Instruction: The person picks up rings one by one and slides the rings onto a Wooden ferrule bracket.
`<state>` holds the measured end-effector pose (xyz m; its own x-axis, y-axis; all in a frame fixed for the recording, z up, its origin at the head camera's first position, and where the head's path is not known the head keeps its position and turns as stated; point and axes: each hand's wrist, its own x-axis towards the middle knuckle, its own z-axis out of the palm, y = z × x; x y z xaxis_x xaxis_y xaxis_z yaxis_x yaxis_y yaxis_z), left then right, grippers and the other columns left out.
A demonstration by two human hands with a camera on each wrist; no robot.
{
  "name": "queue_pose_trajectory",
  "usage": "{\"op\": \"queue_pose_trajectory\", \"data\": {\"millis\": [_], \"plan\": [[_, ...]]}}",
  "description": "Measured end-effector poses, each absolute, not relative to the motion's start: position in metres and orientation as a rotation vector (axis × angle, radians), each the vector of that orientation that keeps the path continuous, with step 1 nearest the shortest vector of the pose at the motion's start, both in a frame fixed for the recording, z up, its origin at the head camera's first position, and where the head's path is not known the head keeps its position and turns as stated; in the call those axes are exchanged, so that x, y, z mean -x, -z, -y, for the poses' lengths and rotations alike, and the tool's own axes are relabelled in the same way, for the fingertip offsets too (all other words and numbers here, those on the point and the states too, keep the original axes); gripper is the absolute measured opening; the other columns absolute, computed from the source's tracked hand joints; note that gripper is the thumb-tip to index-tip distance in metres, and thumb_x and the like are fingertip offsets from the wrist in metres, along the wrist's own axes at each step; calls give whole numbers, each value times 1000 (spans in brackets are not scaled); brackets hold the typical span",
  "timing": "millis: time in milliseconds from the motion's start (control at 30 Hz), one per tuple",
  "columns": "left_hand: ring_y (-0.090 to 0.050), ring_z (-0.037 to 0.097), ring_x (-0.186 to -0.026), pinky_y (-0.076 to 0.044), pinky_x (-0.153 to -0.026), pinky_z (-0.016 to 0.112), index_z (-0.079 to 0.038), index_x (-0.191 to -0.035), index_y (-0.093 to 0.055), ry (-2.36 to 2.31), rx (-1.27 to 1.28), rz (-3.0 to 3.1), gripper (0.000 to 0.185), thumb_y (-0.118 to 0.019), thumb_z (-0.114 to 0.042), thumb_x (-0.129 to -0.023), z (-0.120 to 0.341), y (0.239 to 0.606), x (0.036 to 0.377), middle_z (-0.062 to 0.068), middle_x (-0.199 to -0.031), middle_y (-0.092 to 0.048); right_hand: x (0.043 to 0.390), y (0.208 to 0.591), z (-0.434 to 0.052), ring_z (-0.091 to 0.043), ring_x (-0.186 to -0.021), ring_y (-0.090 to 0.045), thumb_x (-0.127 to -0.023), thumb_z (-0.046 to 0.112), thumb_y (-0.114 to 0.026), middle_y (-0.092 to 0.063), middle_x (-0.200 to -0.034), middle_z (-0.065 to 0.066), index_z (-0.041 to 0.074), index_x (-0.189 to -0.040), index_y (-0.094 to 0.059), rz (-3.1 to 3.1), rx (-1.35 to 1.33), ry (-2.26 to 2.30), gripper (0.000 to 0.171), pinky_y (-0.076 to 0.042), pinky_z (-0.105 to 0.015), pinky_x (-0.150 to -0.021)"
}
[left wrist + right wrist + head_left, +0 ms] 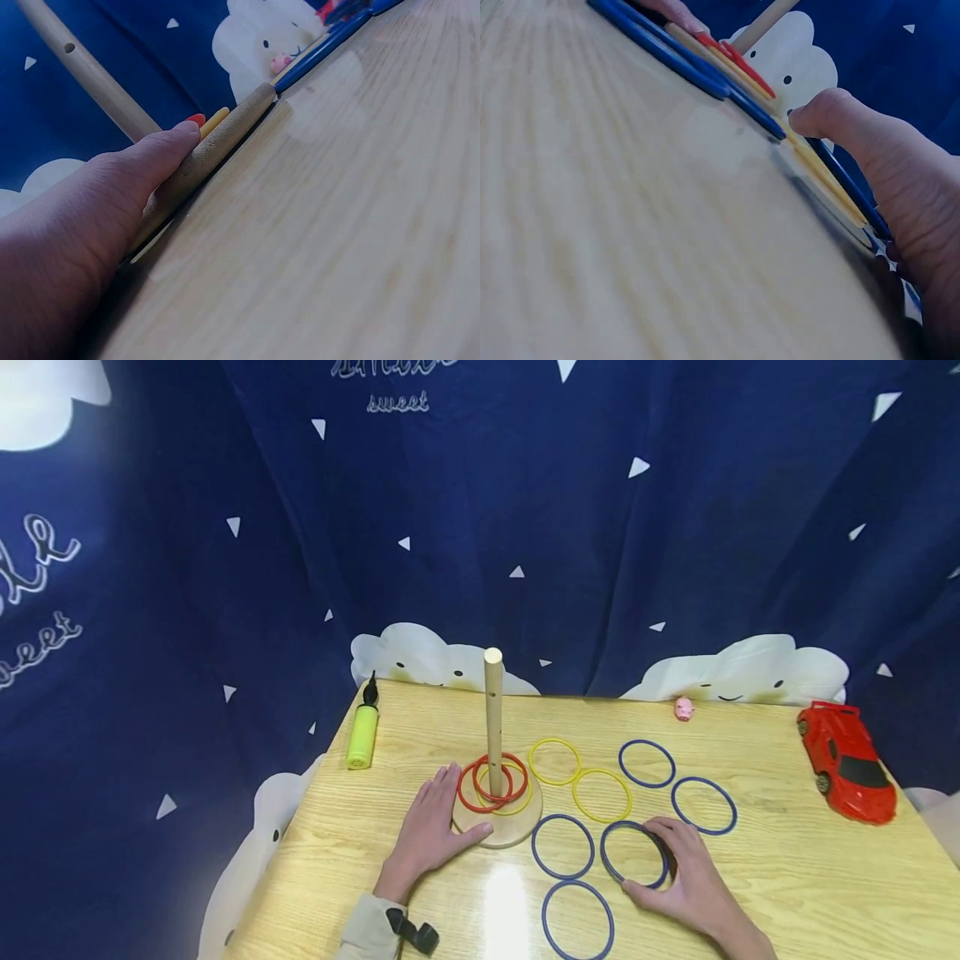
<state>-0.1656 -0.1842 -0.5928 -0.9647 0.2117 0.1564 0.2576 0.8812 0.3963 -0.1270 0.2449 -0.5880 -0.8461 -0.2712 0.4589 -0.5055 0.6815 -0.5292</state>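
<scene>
While flat on table (787, 860), hands (431, 831).

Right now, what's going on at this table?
A person is working at a ring-toss set on a wooden table. The left hand rests against the round base of the peg, which already carries two red rings and a yellow one. The right hand grips a blue ring lying on the table; more blue and yellow rings lie loose around it.

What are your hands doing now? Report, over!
Left hand flat against peg base. Right hand gripping blue ring. Nothing blocking the peg.
</scene>
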Motion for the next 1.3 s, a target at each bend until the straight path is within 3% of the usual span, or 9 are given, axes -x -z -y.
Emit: {"op": "queue_pose_trajectory", "data": {"millis": [133,400,733,933,1033,1133,1200,1300], "plan": [[-16,23,-161,-16,-131,45,-9,-168,-17,638,369,2947,120,-47,-91,-85,183,594,166,7,-174,-22,130,579,-246,-23,-120,-47,-56,41,-102,-61,-130,-11,4,-127,-66,2554,-624,-960,88,-20,-4,-104],[-19,26,-160,-19,-130,48,-7,-167,-20,673,375,2921,119,-51,-88,-86,181,592,164,9,-173,-25,152,544,-238,-23,-120,-50,-58,33,-102,-63,-133,-14,4,-135,-63,2514,-743,-949,91,-25,-7,-104],[-13,22,-162,-14,-131,44,-10,-168,-16,663,354,2958,120,-47,-90,-85,181,593,165,6,-174,-19,186,466,-215,-22,-123,-52,-53,24,-103,-64,-134,-10,3,-136,-63,2391,-963,-955,94,-31,-10,-107],[-16,24,-161,-16,-131,45,-7,-168,-18,636,367,2950,120,-47,-90,-86,182,592,165,9,-173,-21,201,412,-199,-20,-129,-51,-54,27,-102,-62,-139,-9,2,-139,-61,2322,-1085,-991,97,-33,-18,-111],[-16,24,-161,-15,-131,45,-7,-168,-17,624,364,2954,121,-46,-91,-85,183,592,166,8,-174,-21,207,384,-187,-20,-131,-50,-56,29,-100,-62,-141,-8,4,-141,-61,2286,-1120,-1001,97,-39,-38,-96],[-16,24,-161,-16,-131,44,-7,-168,-17,621,362,2953,121,-46,-91,-85,183,592,167,8,-174,-20,214,358,-173,-21,-130,-50,-60,38,-98,-62,-141,-8,4,-141,-61,2224,-1178,-1009,95,-39,-40,-89],[-16,24,-161,-16,-131,44,-8,-168,-16,619,359,2958,121,-46,-91,-85,184,593,167,7,-174,-20,219,344,-163,-24,-129,-50,-65,46,-95,-62,-141,-10,2,-140,-62,2167,-1228,-1016,92,-45,-36,-96],[-16,24,-161,-16,-131,44,-8,-168,-17,615,360,2960,121,-47,-90,-85,184,593,166,7,-174,-20,226,327,-149,-28,-129,-51,-71,57,-89,-62,-140,-11,0,-139,-62,2103,-1289,-1018,93,-39,-26,-111]]}}
